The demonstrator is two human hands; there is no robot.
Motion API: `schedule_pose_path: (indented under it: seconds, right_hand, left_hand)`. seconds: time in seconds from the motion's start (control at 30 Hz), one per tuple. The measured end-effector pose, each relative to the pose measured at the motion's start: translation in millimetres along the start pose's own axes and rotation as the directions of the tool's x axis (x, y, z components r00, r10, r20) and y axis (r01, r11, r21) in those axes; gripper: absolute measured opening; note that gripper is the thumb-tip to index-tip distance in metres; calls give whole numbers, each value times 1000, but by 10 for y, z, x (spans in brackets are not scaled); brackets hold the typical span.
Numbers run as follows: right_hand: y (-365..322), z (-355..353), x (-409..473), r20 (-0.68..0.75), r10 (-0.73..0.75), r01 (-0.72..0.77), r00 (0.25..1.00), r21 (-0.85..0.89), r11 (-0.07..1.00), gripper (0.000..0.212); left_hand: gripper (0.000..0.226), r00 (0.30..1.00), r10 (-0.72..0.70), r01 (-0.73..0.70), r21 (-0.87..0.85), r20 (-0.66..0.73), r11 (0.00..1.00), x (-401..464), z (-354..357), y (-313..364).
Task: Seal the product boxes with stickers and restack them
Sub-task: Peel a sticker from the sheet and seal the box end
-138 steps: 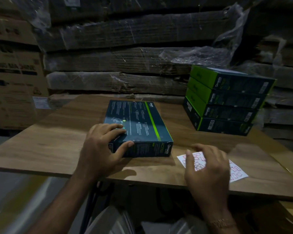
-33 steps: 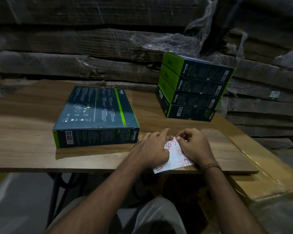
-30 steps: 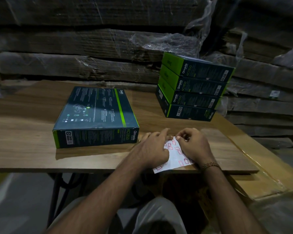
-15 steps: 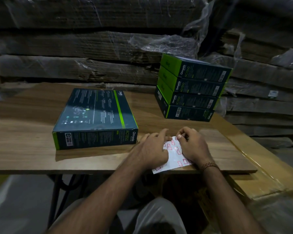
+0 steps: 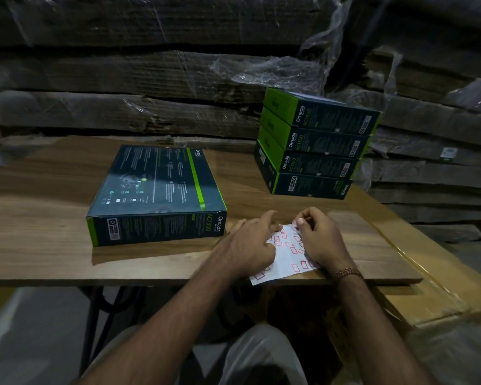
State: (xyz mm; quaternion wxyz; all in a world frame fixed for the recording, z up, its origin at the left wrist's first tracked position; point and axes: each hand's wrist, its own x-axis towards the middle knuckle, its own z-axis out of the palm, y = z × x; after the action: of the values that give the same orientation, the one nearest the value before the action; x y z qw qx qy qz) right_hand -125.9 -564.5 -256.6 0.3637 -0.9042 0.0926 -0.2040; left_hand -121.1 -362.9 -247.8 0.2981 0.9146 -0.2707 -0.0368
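Both hands sit on the sticker sheet [image 5: 288, 252], which lies at the near edge of the tabletop [image 5: 53, 240] with one corner poking over that edge. On the sheet's left part, the left hand [image 5: 249, 245] presses down with fingers mostly straight and the forefinger reaching toward the sheet's far end. On the sheet's right part, the right hand [image 5: 321, 240] has its fingers curled, thumb and forefinger meeting in a pinch at the sheet's far corner; whether a single sticker is between them is too small to tell. A beaded bracelet [image 5: 347, 272] circles the right wrist.

Small red-outlined stickers dot the white sheet between the two hands.

Just left of the sheet and beyond it, one product box [image 5: 156, 193] lies flat on the tabletop, dark teal with a green stripe, its near side facing the person and printed "Omada AC1350". It is close to the left hand but not touched by it.

Beyond the sheet and to its right, well apart from it, stands a stack of four boxes [image 5: 314, 145] of the same kind, green end panels turned left, the upper boxes shifted slightly from the lower ones.

Behind the tabletop, far past the sheet, rise piles of flattened cardboard [image 5: 122, 79] wrapped in clear plastic film. Right of the sheet, a taped brown carton [image 5: 433, 284] sits lower than the tabletop.
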Motion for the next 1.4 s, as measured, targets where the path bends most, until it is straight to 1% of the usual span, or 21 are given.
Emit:
schedule_pose_path:
  seconds: [0.07,0.13,0.17,0.2,0.27,0.33,0.37,0.4,0.5,0.57,0.67,0.73,0.87,0.9,0.93,1.0,1.1,1.2,1.23,1.3,1.4]
  right_hand:
    - [-5,-6,-12,-11,5,-5,1000,15,1000,15]
    - [-20,-13,-23,-18,9,-9,1000,24,1000,17]
    - [-29,-15,-31,-15,14,-14,1000,28,1000,18]
    - [-45,-18,-41,-10,18,-17,1000,32,999,18]
    - [-58,-18,-54,-13,18,-18,1000,38,999,13]
    - [-59,-22,-61,-33,1,-1,999,5,1000,6]
    - [-56,-22,-70,-47,-15,14,999,-26,1000,5]
    - [-52,-20,-81,-65,-34,30,997,-63,998,6]
    - [-93,-13,-132,-112,-102,78,988,-202,976,8]
    - [-173,-11,-157,-111,-132,90,985,-323,942,11]
    - [-357,40,-241,-123,-241,149,963,-502,852,18]
    - [-576,86,-323,-162,-357,226,920,-525,820,18]
    - [-1079,224,-434,-160,-634,441,756,-591,675,15]
    - [-1151,256,-414,-138,-654,460,744,-604,651,14]
    - [-1185,290,-379,-111,-639,461,761,-599,654,14]
    - [-1207,340,-339,-69,-539,432,840,-516,740,16]
    - [-1296,410,-451,-76,-437,424,896,-149,893,16]
    - [-1551,583,-691,-10,-433,425,901,216,879,7]
    - [-1607,666,-748,7,-455,440,890,247,863,9]
    - [-1673,835,-806,3,-499,489,866,198,849,9]
    - [-1741,997,-816,-11,-482,476,876,183,861,7]
  left_hand:
    - [86,997,41,-44,-54,-70,998,-47,-4,-52]
    - [76,968,109,-137,-109,-224,985,-128,-45,-69]
    - [71,929,164,-217,-130,-331,967,-186,-67,-66]
    - [66,866,223,-307,-123,-447,944,-254,-89,-65]
    - [55,684,321,-418,10,-655,908,-441,-157,-100]
    - [45,517,400,-398,202,-757,895,-650,-275,-273]
    - [41,468,426,-348,281,-775,894,-753,-356,-401]
    - [38,447,436,-275,344,-781,898,-851,-452,-538]
    - [35,489,376,34,447,-787,894,-1101,-770,-883]
    - [33,516,326,156,461,-792,873,-1208,-932,-1032]
    - [36,567,251,124,383,-784,915,-1256,-1035,-1155]
    - [35,606,184,79,289,-774,954,-1231,-1023,-1174]
    - [28,645,113,67,203,-756,977,-1214,-976,-1209]
    - [28,649,104,70,195,-753,978,-1213,-976,-1225]
    - [28,651,94,71,184,-753,980,-1214,-980,-1235]
    - [28,652,78,67,160,-754,985,-1219,-983,-1239]
    - [28,646,66,50,128,-760,990,-1226,-982,-1222]
    - [27,649,59,45,115,-759,992,-1229,-994,-1226]
    - [28,653,59,44,117,-755,992,-1231,-996,-1230]
    - [29,657,58,46,117,-751,992,-1238,-994,-1230]
    - [29,655,54,51,116,-754,992,-1247,-986,-1229]
